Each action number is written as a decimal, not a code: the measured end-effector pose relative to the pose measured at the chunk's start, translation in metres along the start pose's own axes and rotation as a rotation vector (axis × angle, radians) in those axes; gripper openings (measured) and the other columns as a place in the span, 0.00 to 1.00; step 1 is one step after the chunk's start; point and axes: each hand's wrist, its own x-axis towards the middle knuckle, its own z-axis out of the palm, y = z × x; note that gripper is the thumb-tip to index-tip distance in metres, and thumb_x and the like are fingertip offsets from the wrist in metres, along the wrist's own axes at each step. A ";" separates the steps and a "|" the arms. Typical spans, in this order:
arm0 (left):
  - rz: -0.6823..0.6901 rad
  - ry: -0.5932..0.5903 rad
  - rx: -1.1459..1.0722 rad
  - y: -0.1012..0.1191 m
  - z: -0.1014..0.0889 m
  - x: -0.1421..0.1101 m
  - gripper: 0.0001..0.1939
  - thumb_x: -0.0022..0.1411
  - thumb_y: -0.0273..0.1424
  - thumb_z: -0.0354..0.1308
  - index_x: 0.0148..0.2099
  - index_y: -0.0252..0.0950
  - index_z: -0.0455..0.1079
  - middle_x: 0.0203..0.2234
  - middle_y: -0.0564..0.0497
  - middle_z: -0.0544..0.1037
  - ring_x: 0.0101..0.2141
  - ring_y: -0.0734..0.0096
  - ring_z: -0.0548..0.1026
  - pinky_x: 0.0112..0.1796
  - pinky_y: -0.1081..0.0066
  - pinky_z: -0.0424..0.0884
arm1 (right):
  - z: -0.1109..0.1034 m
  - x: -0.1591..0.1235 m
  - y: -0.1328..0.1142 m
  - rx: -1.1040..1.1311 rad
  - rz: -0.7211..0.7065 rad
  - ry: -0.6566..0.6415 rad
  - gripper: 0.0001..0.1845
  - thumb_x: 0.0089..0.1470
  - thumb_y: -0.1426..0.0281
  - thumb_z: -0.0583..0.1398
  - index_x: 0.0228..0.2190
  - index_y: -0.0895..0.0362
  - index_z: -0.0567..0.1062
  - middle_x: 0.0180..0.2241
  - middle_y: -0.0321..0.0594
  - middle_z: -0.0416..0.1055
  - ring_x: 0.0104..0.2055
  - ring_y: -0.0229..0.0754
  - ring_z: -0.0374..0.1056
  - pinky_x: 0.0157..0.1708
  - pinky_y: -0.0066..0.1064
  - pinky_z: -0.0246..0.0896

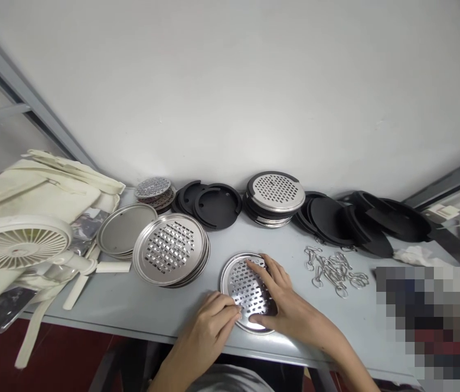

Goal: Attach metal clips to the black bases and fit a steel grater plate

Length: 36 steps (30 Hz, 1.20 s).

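A round metal grater plate (250, 288) with rows of raised holes lies on the table before me, close to the front edge. My right hand (289, 305) spans its right side, thumb on the lower part and fingers over the upper rim, holding it. At the lower left rim, my left hand (215, 318) is closed in a pinch. Its fingertips touch the plate's edge; whatever they pinch is too small or hidden to tell. Left of my hands is a stack of similar grater plates (170, 250). Several wire clips (333, 269) lie loose to the right.
Plain metal discs (126, 228) and small perforated discs (153, 188) sit left, near a white fan (21, 245) and cream bag (29, 190). Along the wall are black round holders (219, 207), a pile topped by a perforated disc (276, 191), and more black parts (331, 220).
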 end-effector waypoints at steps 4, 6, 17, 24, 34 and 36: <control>0.016 0.023 -0.023 -0.002 0.003 -0.001 0.10 0.68 0.23 0.46 0.43 0.36 0.68 0.38 0.50 0.71 0.42 0.71 0.67 0.45 0.71 0.66 | -0.003 0.000 -0.001 -0.017 0.010 -0.015 0.47 0.50 0.58 0.63 0.64 0.43 0.44 0.68 0.40 0.24 0.68 0.53 0.22 0.62 0.49 0.43; 0.017 0.029 -0.032 -0.003 0.005 -0.002 0.09 0.68 0.23 0.46 0.43 0.36 0.67 0.38 0.49 0.70 0.42 0.72 0.67 0.44 0.71 0.66 | -0.003 -0.001 -0.001 -0.030 0.012 -0.024 0.47 0.50 0.55 0.62 0.64 0.42 0.43 0.68 0.38 0.23 0.68 0.52 0.21 0.63 0.48 0.41; 0.006 0.039 -0.011 -0.007 0.007 -0.002 0.09 0.68 0.25 0.45 0.42 0.37 0.67 0.36 0.49 0.68 0.40 0.71 0.67 0.44 0.69 0.65 | 0.000 -0.002 0.004 -0.081 -0.068 0.041 0.40 0.56 0.55 0.57 0.64 0.40 0.43 0.68 0.32 0.22 0.69 0.50 0.24 0.64 0.47 0.39; -0.036 -0.013 0.019 -0.005 0.005 -0.001 0.09 0.68 0.27 0.46 0.41 0.37 0.68 0.35 0.50 0.66 0.36 0.75 0.67 0.41 0.74 0.69 | -0.001 0.002 0.001 -0.077 -0.101 0.061 0.40 0.53 0.59 0.60 0.63 0.40 0.49 0.68 0.32 0.30 0.68 0.50 0.28 0.62 0.48 0.43; -0.093 -0.024 -0.089 -0.006 0.005 0.001 0.10 0.68 0.29 0.47 0.39 0.38 0.69 0.35 0.51 0.65 0.36 0.76 0.68 0.42 0.76 0.70 | 0.013 -0.001 0.002 -0.100 -0.278 0.255 0.38 0.56 0.57 0.59 0.62 0.51 0.51 0.64 0.45 0.51 0.67 0.50 0.41 0.64 0.51 0.38; -0.093 -0.014 -0.116 -0.006 0.006 0.000 0.10 0.68 0.30 0.46 0.40 0.38 0.69 0.35 0.51 0.65 0.35 0.77 0.68 0.43 0.76 0.70 | 0.020 0.001 0.001 -0.119 -0.285 0.329 0.30 0.60 0.60 0.55 0.60 0.53 0.54 0.62 0.47 0.55 0.65 0.49 0.47 0.64 0.51 0.40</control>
